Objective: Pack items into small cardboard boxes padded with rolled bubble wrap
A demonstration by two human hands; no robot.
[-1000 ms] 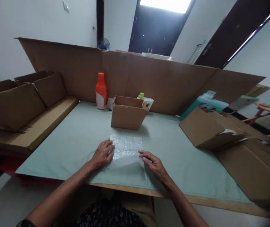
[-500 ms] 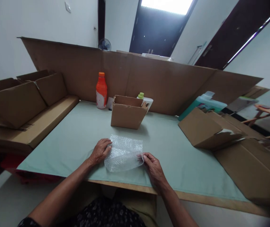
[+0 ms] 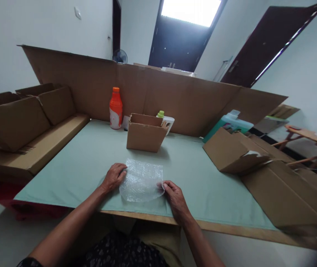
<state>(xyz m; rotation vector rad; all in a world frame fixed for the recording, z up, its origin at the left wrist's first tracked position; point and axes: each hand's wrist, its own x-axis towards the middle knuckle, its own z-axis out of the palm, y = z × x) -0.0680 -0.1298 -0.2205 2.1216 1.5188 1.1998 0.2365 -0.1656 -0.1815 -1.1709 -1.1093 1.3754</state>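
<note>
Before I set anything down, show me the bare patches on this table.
Green cloth lies bare from the left hand out to the long flat box, and from the right hand out to the right-side carton. It is crowded between the hands, with bubble wrap, and at the back, where the open box and orange bottle stand.
</note>
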